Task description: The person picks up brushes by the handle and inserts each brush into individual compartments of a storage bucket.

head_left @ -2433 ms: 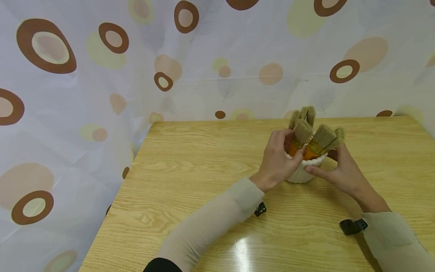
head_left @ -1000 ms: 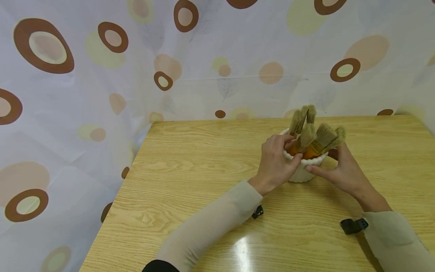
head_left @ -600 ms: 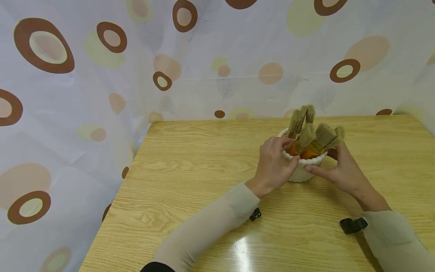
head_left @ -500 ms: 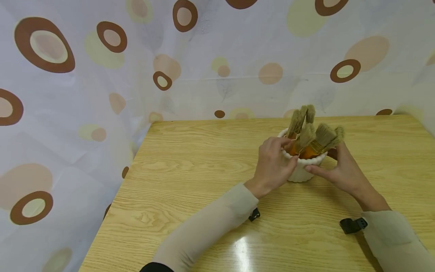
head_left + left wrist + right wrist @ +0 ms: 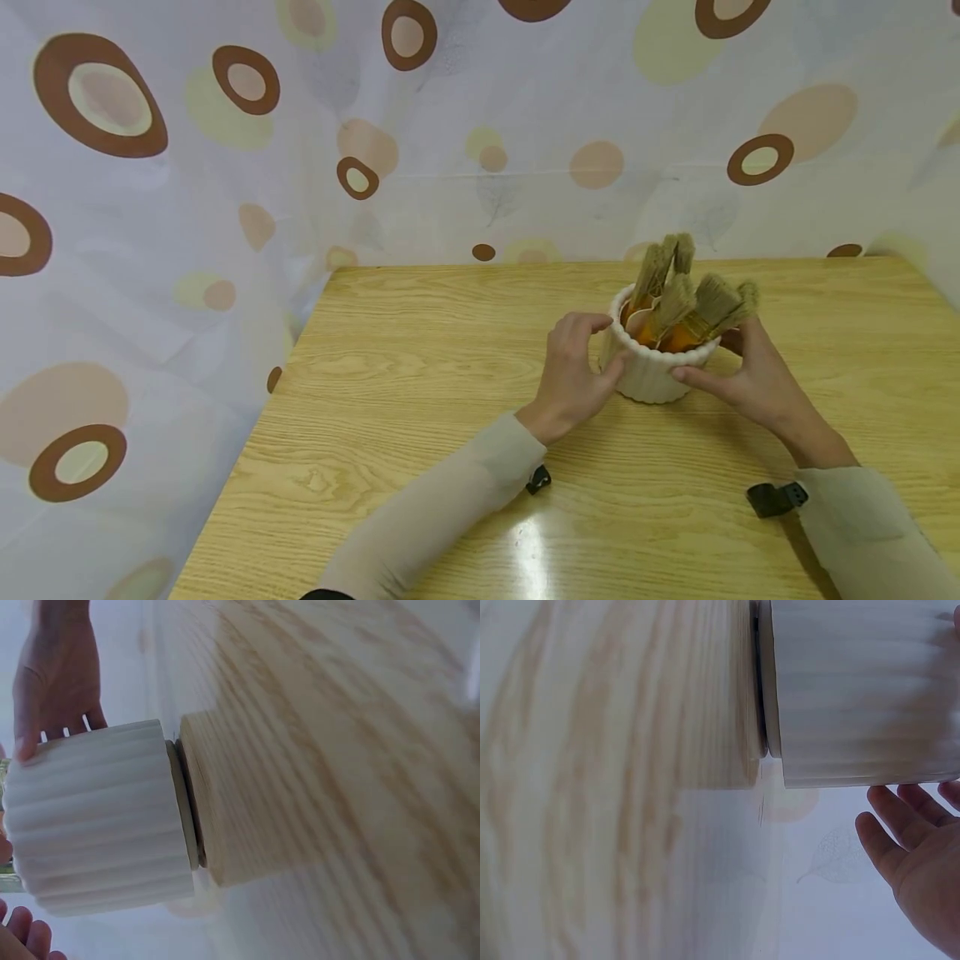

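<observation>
A white fluted pot (image 5: 651,379) with a beaded rim stands upright at the back right of the table. Several paintbrushes (image 5: 716,298) lean inside it, pale bristles up; their orange handles are mostly hidden by the wall. My right hand (image 5: 761,387) holds the pot's right side, thumb in front and fingers behind. In the right wrist view its fingertips (image 5: 885,796) touch the wall. At the pot's left side my left hand (image 5: 572,379) has thumb and fingers spread near the rim, holding no brush. Its fingers (image 5: 37,934) show apart from the pot in the left wrist view.
The wooden table (image 5: 420,367) extends left and toward me. A patterned sheet (image 5: 480,108) hangs behind it and along the left side. Black wrist straps (image 5: 776,500) hang below both cuffs.
My left hand has let go of the front paintbrush and moved left and toward me, uncovering the pot's left wall. That brush now leans within the pot. My right hand has hardly moved.
</observation>
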The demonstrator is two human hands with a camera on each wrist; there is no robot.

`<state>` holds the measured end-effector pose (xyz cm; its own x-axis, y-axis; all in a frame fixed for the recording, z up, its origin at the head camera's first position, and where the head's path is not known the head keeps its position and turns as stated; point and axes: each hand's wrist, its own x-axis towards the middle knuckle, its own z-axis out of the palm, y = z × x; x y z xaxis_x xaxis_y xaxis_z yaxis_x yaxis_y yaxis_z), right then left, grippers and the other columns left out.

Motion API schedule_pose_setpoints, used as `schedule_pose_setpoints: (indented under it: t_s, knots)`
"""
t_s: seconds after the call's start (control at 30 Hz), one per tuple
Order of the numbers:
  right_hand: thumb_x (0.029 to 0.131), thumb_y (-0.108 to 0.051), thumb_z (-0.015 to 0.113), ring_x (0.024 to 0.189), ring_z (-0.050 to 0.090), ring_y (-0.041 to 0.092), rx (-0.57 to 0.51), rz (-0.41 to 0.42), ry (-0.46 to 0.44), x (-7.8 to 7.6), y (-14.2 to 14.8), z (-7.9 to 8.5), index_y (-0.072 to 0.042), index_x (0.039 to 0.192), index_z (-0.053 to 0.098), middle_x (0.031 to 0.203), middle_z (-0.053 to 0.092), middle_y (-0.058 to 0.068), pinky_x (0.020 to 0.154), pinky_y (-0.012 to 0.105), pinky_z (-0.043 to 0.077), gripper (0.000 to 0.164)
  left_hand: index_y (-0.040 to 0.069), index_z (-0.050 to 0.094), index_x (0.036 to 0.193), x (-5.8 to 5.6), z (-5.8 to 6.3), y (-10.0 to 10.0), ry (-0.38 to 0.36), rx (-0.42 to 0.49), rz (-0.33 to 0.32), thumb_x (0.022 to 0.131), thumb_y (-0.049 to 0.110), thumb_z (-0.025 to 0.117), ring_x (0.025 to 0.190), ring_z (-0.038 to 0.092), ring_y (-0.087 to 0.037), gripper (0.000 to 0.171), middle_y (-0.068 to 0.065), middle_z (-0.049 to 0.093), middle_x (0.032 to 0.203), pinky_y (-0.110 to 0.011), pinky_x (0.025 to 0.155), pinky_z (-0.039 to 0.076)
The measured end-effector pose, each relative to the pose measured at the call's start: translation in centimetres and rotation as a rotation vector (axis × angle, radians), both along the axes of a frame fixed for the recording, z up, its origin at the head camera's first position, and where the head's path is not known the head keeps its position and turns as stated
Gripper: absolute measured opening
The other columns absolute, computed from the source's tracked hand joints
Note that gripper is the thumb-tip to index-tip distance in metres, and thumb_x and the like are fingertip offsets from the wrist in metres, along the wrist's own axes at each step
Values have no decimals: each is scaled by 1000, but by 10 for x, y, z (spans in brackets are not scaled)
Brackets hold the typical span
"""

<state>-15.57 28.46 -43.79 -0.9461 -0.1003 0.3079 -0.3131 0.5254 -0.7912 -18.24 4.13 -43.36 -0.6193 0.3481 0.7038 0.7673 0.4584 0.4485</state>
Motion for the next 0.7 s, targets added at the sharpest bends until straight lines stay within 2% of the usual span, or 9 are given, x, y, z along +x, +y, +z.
schedule_pose_setpoints:
  t_s: [0.17,0.4,0.57,0.7]
  knots:
    - [72,-12,84,128,35,18,-2,0,-17,-2,0,-1,-35,151,14,148,28,4,98,60,30,108,2,54,113,-1,-5,-8,-20,-8,9,84,14,70,101,53,-20,35,-8,56,109,-30,91,40]
    - [73,-12,83,128,34,39,-18,9,-48,-2,-2,0,-33,150,14,148,25,11,99,64,28,106,3,55,111,-2,-9,-21,-52,-25,15,84,13,71,101,52,-20,33,-7,55,107,-31,89,41]
    - [74,-13,82,129,35,25,-17,17,-34,-3,-5,0,-33,150,16,147,28,5,99,56,31,103,3,56,110,-3,-9,-30,-71,-28,26,83,12,73,100,52,-21,33,-8,54,107,-33,89,41]
    - [75,-14,82,128,35,22,-23,10,-29,0,-6,1,-33,150,18,147,29,4,97,59,31,101,4,57,110,-3,-10,-36,-71,-53,29,83,14,72,99,53,-23,33,-8,55,106,-32,89,41]
